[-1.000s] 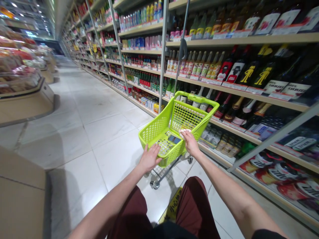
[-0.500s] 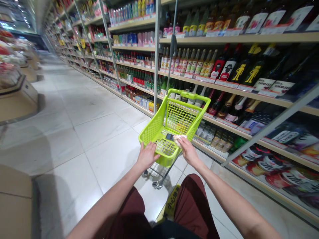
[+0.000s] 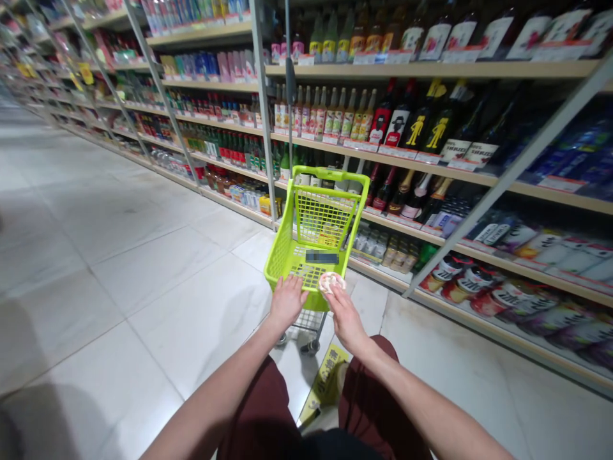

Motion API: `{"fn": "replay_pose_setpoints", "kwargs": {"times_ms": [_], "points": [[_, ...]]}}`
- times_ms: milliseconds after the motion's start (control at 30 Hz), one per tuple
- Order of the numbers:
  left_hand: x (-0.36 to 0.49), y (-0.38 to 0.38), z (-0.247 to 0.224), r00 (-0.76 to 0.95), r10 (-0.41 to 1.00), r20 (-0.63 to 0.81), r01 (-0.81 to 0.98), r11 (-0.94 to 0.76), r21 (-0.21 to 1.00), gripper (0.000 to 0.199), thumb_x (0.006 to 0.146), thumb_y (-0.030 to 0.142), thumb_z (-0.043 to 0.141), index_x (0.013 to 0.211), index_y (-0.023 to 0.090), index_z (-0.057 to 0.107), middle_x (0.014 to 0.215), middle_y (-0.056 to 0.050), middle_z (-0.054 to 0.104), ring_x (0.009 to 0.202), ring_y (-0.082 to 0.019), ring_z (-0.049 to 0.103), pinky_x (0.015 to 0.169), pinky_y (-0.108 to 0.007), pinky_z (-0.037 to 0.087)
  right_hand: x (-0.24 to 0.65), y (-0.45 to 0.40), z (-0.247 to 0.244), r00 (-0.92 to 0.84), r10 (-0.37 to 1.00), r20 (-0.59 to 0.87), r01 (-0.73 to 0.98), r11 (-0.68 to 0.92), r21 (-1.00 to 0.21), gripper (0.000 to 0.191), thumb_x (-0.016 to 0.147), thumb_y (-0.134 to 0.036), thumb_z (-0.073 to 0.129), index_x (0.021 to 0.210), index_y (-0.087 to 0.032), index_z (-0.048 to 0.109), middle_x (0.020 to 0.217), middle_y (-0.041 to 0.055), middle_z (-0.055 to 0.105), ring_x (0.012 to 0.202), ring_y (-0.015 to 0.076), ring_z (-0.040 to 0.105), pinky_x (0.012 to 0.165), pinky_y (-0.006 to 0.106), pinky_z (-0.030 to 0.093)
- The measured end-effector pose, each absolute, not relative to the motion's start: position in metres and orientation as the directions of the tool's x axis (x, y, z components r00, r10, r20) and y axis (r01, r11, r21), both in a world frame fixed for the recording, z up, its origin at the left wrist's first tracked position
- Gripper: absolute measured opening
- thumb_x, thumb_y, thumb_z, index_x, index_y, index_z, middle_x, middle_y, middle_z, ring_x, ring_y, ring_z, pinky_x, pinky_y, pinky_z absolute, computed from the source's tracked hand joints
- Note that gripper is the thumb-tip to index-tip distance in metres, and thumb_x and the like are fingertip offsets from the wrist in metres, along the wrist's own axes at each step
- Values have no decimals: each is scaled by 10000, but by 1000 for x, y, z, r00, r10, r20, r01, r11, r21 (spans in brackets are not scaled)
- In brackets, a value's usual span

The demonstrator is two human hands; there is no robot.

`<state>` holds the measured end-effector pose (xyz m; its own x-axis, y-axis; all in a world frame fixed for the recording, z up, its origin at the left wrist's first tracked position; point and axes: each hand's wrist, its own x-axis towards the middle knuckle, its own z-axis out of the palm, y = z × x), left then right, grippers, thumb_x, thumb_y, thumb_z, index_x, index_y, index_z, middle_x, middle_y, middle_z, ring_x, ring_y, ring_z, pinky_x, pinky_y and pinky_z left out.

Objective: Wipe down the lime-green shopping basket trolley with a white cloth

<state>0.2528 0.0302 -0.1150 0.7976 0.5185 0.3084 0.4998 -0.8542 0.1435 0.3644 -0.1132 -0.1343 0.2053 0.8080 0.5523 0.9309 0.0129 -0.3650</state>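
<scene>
A bright green shopping cart (image 3: 282, 246) stands in front of me, its basket near end toward my knees. My left hand (image 3: 287, 300) is on the basket's near rim, fingers over the edge and thumb to the side. A crumpled white and pinkish cloth (image 3: 332, 282) is pinched in the fingers of my right hand (image 3: 345, 316), at the basket's near right corner. On the basket floor lies a dark flat rectangular thing (image 3: 322, 257), blurred out, so its kind is unclear.
Shelves of bottles (image 3: 330, 115) run along the right and far side. A slanting metal post (image 3: 479, 220) meets the floor on the right. Between my legs lies a yellow floor sign (image 3: 323, 383) with dark characters. Pale tiles (image 3: 143, 300) stretch out to the left.
My view has turned right, so the shelves shift left and the left-hand displays leave the picture. The cart has turned slightly. My left hand stays at the rim; my right keeps the cloth.
</scene>
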Motion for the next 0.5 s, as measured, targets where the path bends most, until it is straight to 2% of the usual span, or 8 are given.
{"fn": "replay_pose_setpoints", "kwargs": {"times_ms": [200,367,500], "points": [[262,20,-107,849,456,266,442,-890,114,422,807,226,377,1215,134,435,1270,-104,480,1217,-229,371,1033,-433,231,368,-106,-132,183,856,484,967,-68,-245,500,780,-8,358,1249,-157,444,1332,115,395,1284,215,250,1019,442,288],[247,32,-114,794,543,275,555,-831,40,511,756,191,405,1259,104,381,1345,-133,382,1277,-249,273,1039,-486,193,419,-126,-129,344,729,592,935,-211,-283,478,786,-15,335,1226,-150,462,1324,122,402,1281,208,256,1028,454,266],[244,33,-120,822,509,255,525,-851,8,567,733,174,408,1291,106,335,1378,-118,333,1295,-240,236,1042,-480,196,406,-115,-139,309,751,584,945,-173,-277,520,761,12,331,1248,-139,436,1337,133,380,1295,207,219,1031,447,260]]}}
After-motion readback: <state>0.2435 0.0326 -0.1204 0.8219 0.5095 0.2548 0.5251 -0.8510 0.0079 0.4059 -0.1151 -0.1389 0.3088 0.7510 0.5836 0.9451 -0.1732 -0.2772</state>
